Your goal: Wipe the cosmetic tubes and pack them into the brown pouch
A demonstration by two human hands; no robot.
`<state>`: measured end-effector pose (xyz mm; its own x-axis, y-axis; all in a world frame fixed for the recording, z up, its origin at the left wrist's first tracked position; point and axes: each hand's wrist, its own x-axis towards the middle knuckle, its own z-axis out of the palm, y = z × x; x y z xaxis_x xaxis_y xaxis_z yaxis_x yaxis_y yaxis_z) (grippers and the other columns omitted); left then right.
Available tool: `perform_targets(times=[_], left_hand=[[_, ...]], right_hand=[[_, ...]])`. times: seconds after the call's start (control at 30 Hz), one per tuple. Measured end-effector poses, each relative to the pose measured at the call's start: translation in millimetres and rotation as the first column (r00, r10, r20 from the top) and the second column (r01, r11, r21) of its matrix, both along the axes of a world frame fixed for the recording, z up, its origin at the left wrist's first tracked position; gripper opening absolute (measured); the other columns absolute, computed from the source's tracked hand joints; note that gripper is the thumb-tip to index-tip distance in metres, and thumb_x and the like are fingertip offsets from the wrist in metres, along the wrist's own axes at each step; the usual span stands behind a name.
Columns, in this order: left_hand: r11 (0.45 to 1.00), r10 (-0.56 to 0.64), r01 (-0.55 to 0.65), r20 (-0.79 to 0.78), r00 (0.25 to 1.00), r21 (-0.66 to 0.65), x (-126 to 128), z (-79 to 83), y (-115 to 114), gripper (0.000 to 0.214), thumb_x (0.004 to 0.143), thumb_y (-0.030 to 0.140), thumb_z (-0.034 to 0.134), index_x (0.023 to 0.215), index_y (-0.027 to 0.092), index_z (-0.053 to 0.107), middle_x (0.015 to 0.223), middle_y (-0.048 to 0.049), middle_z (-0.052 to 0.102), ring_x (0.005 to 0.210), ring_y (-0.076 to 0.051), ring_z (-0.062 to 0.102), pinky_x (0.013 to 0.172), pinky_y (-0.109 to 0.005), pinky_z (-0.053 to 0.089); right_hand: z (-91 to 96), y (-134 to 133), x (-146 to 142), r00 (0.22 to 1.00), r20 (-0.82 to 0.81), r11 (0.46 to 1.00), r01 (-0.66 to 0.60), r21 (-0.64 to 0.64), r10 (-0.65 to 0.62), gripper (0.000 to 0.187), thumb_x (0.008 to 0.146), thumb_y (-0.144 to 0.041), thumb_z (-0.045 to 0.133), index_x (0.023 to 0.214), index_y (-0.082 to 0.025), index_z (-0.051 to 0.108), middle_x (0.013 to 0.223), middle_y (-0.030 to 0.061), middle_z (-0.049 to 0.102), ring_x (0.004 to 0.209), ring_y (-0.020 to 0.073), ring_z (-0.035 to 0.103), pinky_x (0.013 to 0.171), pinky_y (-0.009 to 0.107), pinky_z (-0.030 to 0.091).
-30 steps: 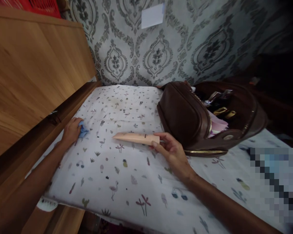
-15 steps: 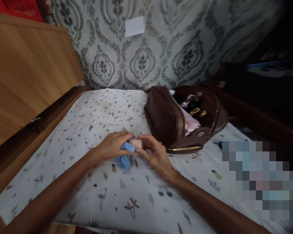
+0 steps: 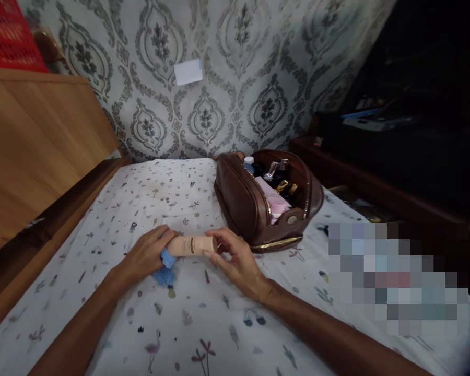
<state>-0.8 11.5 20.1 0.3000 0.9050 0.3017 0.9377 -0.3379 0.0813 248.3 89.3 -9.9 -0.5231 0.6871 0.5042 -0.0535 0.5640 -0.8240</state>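
A beige cosmetic tube (image 3: 191, 245) with dark print lies sideways between my hands, above the patterned sheet. My left hand (image 3: 151, 253) is closed around its left end and also holds a crumpled blue cloth (image 3: 165, 269), which hangs below the fingers. The fingertips and thumb of my right hand (image 3: 235, 258) grip the tube's right end. Just beyond my right hand stands a brown makeup bag (image 3: 243, 203), unzipped. Inside it show a pink packet (image 3: 272, 196), a white-capped bottle (image 3: 249, 164) and several gold and silver caps.
The white sheet (image 3: 113, 230) with small prints covers the bed. A wooden cabinet (image 3: 43, 125) borders the left side, with a red basket (image 3: 10, 36) on top. Patterned wallpaper with a white switch plate (image 3: 188, 72) rises behind. A blurred-out patch (image 3: 395, 277) covers something at right.
The view has shifted, with the wall and bag appearing further left. My hands have drawn apart, so more of the tube and its print shows between them. The blue cloth has moved left with my left hand.
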Motion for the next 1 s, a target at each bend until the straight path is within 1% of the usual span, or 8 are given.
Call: perform_targets(times=[0.13, 0.3, 0.43, 0.5, 0.67, 0.87, 0.93, 1.0], left_hand=[[0.971, -0.036, 0.069, -0.143, 0.989, 0.231, -3, -2.7, 1, 0.024, 0.09, 0.008, 0.044, 0.108, 0.016, 0.058, 0.094, -0.007, 0.061, 0.079, -0.02, 0.062, 0.067, -0.031, 0.051], [0.881, 0.003, 0.136, -0.293, 0.956, 0.454, -4, -3.6, 1, 0.031, 0.085, 0.002, 0.044, 0.109, 0.014, 0.059, 0.096, -0.0105, 0.065, 0.085, -0.024, 0.065, 0.074, -0.034, 0.054], [0.838, 0.015, 0.16, -0.315, 0.949, 0.521, -6, -3.6, 1, 0.028, 0.086, 0.005, 0.047, 0.109, 0.015, 0.06, 0.097, -0.0114, 0.067, 0.082, -0.024, 0.066, 0.073, -0.033, 0.053], [0.838, 0.005, 0.151, -0.284, 0.959, 0.524, -6, -4.0, 1, 0.023, 0.088, 0.011, 0.051, 0.109, 0.015, 0.06, 0.097, -0.0107, 0.066, 0.08, -0.023, 0.067, 0.07, -0.03, 0.052], [0.868, -0.055, 0.112, -0.13, 0.99, 0.484, -3, -2.3, -2, 0.022, 0.091, 0.036, 0.062, 0.103, 0.017, 0.061, 0.092, -0.0069, 0.066, 0.072, -0.018, 0.067, 0.061, -0.024, 0.05], [0.921, -0.079, 0.0, 0.185, 0.98, 0.39, 5, 17.8, -5, 0.011, 0.092, 0.031, 0.061, 0.088, 0.021, 0.061, 0.077, 0.0, 0.064, 0.057, -0.011, 0.06, 0.053, -0.019, 0.045], [0.912, 0.008, -0.126, 0.291, 0.957, 0.391, 4, 24.9, -4, 0.015, 0.09, 0.034, 0.061, 0.082, 0.022, 0.063, 0.073, 0.002, 0.065, 0.056, -0.011, 0.06, 0.052, -0.018, 0.045], [0.88, 0.152, -0.325, 0.442, 0.884, 0.347, 2, 30.2, -3, 0.023, 0.088, 0.045, 0.062, 0.08, 0.024, 0.067, 0.071, 0.0033, 0.066, 0.056, -0.013, 0.06, 0.05, -0.019, 0.045]], right_hand=[[4.2, -3, 0, 1.0, -0.006, 0.998, -0.021, -0.059, 0.021, 0.027, 0.089, -0.038, 0.069, 0.11, -0.021, 0.066, 0.096, 0.0035, 0.064, 0.084, 0.0157, 0.06, 0.068, 0.026, 0.051], [5.1, -6, -1, 1.0, -0.023, 0.976, -0.021, -0.218, 0.016, 0.03, 0.084, -0.037, 0.072, 0.107, -0.02, 0.064, 0.094, 0.0025, 0.064, 0.082, 0.0149, 0.06, 0.067, 0.026, 0.05], [3.6, -10, -4, 0.982, -0.106, 0.852, -0.189, -0.488, 0.157, 0.046, 0.086, -0.049, 0.068, 0.12, -0.02, 0.055, 0.083, -0.0016, 0.059, 0.061, 0.0115, 0.059, 0.051, 0.023, 0.049], [5.8, -12, -3, 0.97, -0.156, 0.811, -0.243, -0.532, 0.188, 0.05, 0.087, -0.052, 0.066, 0.123, -0.02, 0.051, 0.083, -0.0018, 0.057, 0.056, 0.0105, 0.059, 0.047, 0.022, 0.048], [24.3, -15, 6, 0.967, -0.178, 0.889, -0.241, -0.389, 0.184, 0.045, 0.089, -0.043, 0.067, 0.124, -0.018, 0.054, 0.089, 0.0001, 0.058, 0.065, 0.0107, 0.063, 0.055, 0.021, 0.05], [38.4, -12, 14, 0.964, -0.203, 0.956, -0.21, -0.203, 0.169, 0.037, 0.089, -0.037, 0.068, 0.12, -0.017, 0.062, 0.089, 0.0002, 0.06, 0.069, 0.0093, 0.056, 0.062, 0.02, 0.05], [39.4, -11, 14, 0.961, -0.228, 0.97, -0.193, -0.148, 0.156, 0.037, 0.088, -0.035, 0.069, 0.12, -0.017, 0.063, 0.093, 0.0014, 0.063, 0.071, 0.0095, 0.055, 0.067, 0.021, 0.051], [40.4, -11, 14, 0.958, -0.245, 0.979, -0.176, -0.1, 0.147, 0.037, 0.088, -0.035, 0.068, 0.121, -0.018, 0.063, 0.101, 0.0039, 0.066, 0.076, 0.0107, 0.057, 0.072, 0.023, 0.053]])
